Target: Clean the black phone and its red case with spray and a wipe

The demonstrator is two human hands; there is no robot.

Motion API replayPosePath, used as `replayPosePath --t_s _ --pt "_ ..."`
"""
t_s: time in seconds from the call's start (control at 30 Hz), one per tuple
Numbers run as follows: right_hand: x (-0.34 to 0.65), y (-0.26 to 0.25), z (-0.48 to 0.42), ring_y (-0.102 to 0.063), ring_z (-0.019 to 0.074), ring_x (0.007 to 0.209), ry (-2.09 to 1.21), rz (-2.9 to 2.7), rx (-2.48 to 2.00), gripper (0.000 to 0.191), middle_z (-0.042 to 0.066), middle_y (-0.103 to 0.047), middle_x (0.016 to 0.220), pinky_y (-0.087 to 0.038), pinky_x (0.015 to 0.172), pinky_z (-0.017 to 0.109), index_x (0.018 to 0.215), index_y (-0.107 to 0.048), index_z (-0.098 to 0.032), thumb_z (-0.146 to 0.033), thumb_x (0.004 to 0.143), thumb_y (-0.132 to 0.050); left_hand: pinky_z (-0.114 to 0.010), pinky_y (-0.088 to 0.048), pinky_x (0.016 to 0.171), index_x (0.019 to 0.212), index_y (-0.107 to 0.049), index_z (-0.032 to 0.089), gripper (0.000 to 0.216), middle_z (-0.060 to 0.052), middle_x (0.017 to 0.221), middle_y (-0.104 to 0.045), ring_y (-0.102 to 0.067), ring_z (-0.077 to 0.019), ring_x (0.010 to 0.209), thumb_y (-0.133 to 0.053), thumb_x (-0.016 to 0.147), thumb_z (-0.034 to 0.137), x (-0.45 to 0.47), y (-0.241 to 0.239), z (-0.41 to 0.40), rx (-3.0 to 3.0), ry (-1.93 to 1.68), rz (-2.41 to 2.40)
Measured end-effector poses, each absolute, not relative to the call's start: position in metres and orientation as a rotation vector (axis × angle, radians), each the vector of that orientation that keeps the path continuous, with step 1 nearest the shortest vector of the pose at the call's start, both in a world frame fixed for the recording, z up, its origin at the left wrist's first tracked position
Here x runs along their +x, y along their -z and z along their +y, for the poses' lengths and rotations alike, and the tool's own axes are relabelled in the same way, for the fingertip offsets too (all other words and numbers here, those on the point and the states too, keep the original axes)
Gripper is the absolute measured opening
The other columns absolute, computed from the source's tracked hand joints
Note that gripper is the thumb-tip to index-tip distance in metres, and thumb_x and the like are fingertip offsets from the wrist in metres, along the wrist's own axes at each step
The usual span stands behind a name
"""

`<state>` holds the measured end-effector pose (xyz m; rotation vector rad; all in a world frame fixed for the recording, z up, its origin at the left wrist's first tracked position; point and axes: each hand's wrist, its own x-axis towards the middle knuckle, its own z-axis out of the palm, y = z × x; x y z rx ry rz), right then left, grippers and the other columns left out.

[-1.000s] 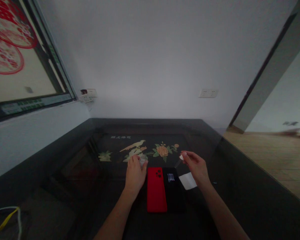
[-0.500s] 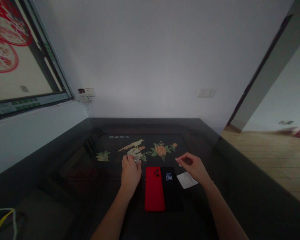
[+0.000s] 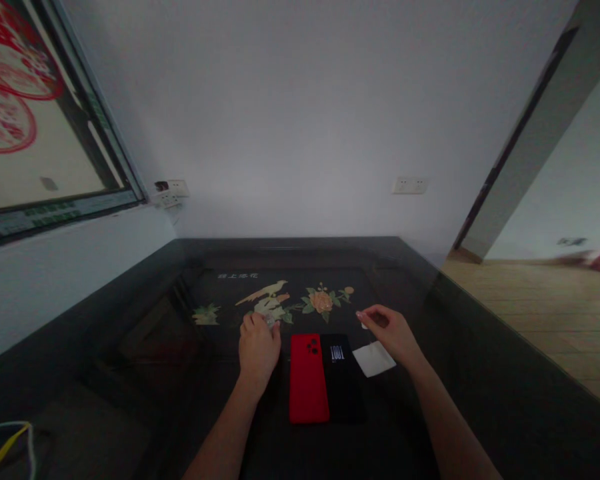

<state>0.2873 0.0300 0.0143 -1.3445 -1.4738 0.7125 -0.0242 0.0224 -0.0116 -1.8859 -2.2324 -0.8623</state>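
My left hand (image 3: 259, 348) is closed around a small, clear, shiny thing (image 3: 271, 321) at its fingertips; its kind is too small to tell. To the right of that hand lies a red phone (image 3: 308, 390), back up, with its camera lenses at the upper end. A flat black item (image 3: 344, 387) with white lettering sits against the phone's right side. Beside it is a thin white square (image 3: 375, 360), paper or cloth. My right hand (image 3: 389, 333) hovers above this square, thumb and index finger pinched, with a small whitish bit (image 3: 365, 326) at the tips.
The dark glossy table (image 3: 145, 400) bears an inlaid bird and flower picture (image 3: 321, 301). White and yellow cables (image 3: 10, 443) lie at the lower left. Behind the table is a wall with sockets (image 3: 410, 185). A window (image 3: 55, 153) is on the left.
My right hand has shifted slightly right, still pinched. My left hand has drawn a little left and down. The phone, black item and white square stay in place.
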Motion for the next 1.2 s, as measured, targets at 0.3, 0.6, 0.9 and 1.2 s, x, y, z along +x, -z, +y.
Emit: replayPosePath --t_s 0.3,0.6,0.9,1.2 --pt "0.273 -0.014 0.029 -0.071 0.0229 0.079 -0.928 -1.086 -1.215 0.041 0.009 -0.080 0.095 -0.055 0.064 0.031 0.095 -0.081 -0.021 -0.055 0.072 -0.083 -0.039 -0.052 0.082 0.105 -0.049 0.017 0.016 -0.012 0.095 -0.063 -0.067 -0.0288 0.093 -0.048 0.098 0.031 -0.019 0.006 0.023 -2.092 1.225 -2.191" --pt "0.252 -0.009 0.027 -0.075 0.0259 0.098 -1.124 -0.818 -0.941 0.036 0.007 -0.080 0.103 -0.065 0.081 0.034 0.093 -0.081 -0.022 -0.048 0.070 -0.089 -0.035 -0.050 0.089 0.109 -0.060 0.024 0.023 -0.006 0.105 -0.066 -0.063 -0.0228 0.098 -0.060 0.095 0.043 0.005 -0.018 0.002 -2.719 1.348 -1.846" --pt "0.249 -0.007 0.026 -0.075 0.0232 0.101 -1.236 -0.791 -0.916 0.035 0.006 -0.080 0.105 -0.064 0.085 0.029 0.094 -0.080 -0.022 -0.042 0.069 -0.091 -0.035 -0.048 0.095 0.114 -0.064 0.026 0.022 -0.005 0.110 -0.066 -0.059 -0.0228 0.105 -0.062 0.095 0.037 0.008 -0.021 -0.002 -2.892 1.258 -1.659" --pt "0.239 -0.006 0.023 -0.076 0.0238 0.098 -1.309 -0.853 -0.929 0.036 0.007 -0.080 0.102 -0.064 0.086 0.033 0.094 -0.081 -0.022 -0.044 0.067 -0.092 -0.037 -0.047 0.095 0.111 -0.066 0.025 0.023 -0.005 0.109 -0.067 -0.058 -0.0236 0.104 -0.067 0.092 0.037 0.010 -0.024 -0.003 -2.918 1.276 -1.588"
